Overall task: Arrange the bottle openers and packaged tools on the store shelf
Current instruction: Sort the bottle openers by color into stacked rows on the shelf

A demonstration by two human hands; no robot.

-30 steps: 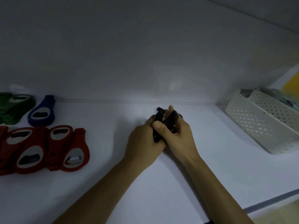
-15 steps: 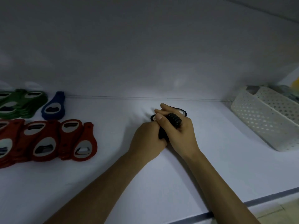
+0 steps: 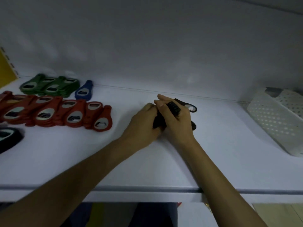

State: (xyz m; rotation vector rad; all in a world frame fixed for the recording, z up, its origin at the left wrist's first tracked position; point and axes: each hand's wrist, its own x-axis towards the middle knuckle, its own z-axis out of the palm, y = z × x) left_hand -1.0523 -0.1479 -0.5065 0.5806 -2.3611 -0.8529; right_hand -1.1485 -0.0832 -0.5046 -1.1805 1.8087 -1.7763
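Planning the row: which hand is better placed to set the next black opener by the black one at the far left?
Probably left: the left hand holds the black stack on the side nearer that black opener; the right hand would have to cross over it.

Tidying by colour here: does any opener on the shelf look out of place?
One black opener lies alone at the view's left edge, far from the black bunch gripped by left hand and right hand.
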